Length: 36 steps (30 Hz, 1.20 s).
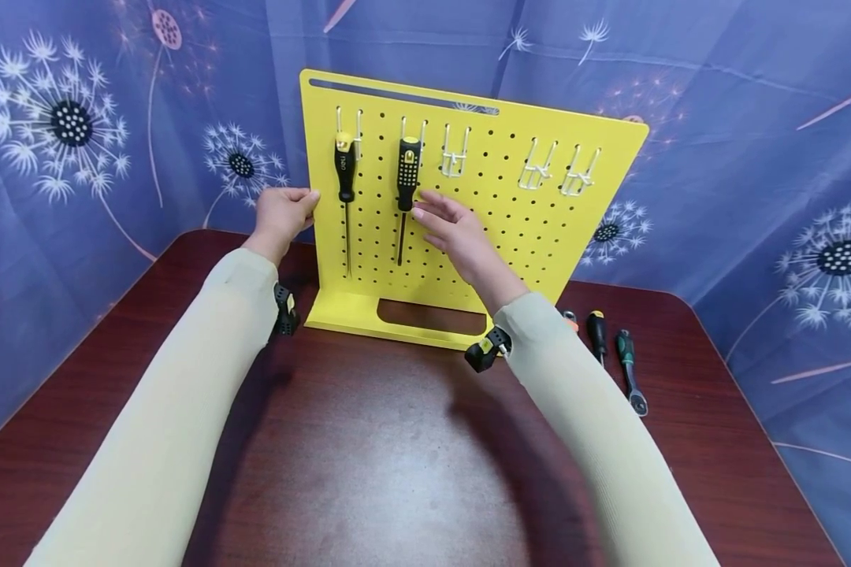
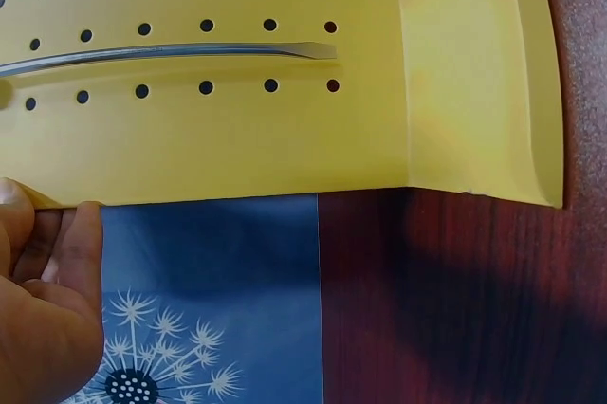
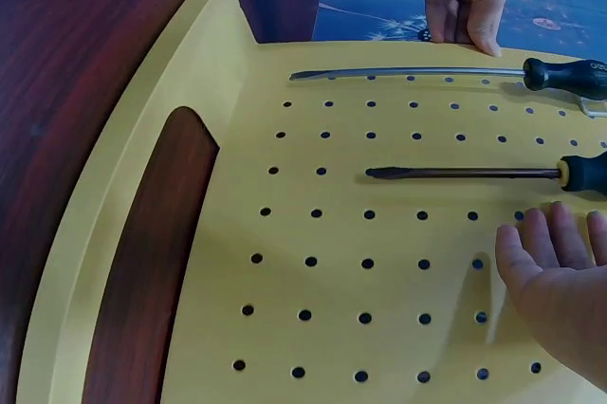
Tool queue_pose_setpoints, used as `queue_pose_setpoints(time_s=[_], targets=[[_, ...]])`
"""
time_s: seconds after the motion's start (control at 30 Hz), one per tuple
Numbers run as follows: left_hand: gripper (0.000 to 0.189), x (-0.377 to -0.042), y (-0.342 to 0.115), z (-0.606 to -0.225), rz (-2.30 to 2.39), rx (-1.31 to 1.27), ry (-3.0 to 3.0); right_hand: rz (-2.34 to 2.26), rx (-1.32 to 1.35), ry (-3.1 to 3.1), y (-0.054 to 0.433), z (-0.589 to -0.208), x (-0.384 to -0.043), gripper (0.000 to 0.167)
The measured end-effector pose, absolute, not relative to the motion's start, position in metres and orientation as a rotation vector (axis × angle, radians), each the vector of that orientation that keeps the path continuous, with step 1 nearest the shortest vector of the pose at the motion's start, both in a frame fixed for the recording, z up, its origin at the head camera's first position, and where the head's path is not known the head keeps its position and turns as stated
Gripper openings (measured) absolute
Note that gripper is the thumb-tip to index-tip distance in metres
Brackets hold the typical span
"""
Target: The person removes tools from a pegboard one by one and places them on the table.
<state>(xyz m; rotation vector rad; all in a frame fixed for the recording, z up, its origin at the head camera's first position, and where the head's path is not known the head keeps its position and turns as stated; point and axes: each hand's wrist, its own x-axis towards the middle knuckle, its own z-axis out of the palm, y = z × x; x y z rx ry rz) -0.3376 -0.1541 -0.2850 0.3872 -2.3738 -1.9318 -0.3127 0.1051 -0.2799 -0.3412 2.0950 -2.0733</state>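
A yellow pegboard (image 1: 440, 260) stands upright on the table. My left hand (image 1: 284, 216) pinches its left edge between thumb and fingers, as the left wrist view also shows. Two screwdrivers hang on the board by hooks, tips down: one with a plain black handle (image 1: 345, 169) at the left, another with a dotted black handle (image 1: 407, 175) beside it. My right hand (image 1: 461, 236) is just right of the dotted handle's lower end, fingers relaxed and slightly bent, holding nothing. In the right wrist view its fingers (image 3: 536, 243) lie close over the board, below the dark shaft (image 3: 465, 174).
Wire hooks (image 1: 454, 157) without tools are fixed along the board's upper part, two of them at the right (image 1: 537, 167). On the table at right lie another screwdriver (image 1: 597, 335), a ratchet wrench (image 1: 629, 370) and a partly hidden tool (image 1: 570, 319). A blue dandelion curtain (image 1: 716, 157) hangs behind.
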Motion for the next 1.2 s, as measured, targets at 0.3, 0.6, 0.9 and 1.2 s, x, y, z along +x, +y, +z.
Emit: queue_pose_setpoints(time_s=[0.3, 0.6, 0.9, 1.2], targets=[[0.043, -0.341, -0.154, -0.285, -1.940, 0.396, -2.371, -2.160, -0.288, 2.035, 0.091, -0.279, -0.319, 0.054], [0.044, -0.339, -0.156, -0.285, -1.935, 0.380, -2.369, -2.229, -0.229, 1.989, 0.080, -0.280, -0.322, 0.053], [0.044, -0.339, -0.154, -0.285, -1.931, 0.398, -2.381, -2.281, -0.167, 1.980, 0.074, -0.281, -0.322, 0.047], [0.044, -0.339, -0.155, -0.286, -1.930, 0.400, -2.382, -2.336, -0.121, 1.957, 0.071, -0.282, -0.320, 0.012]])
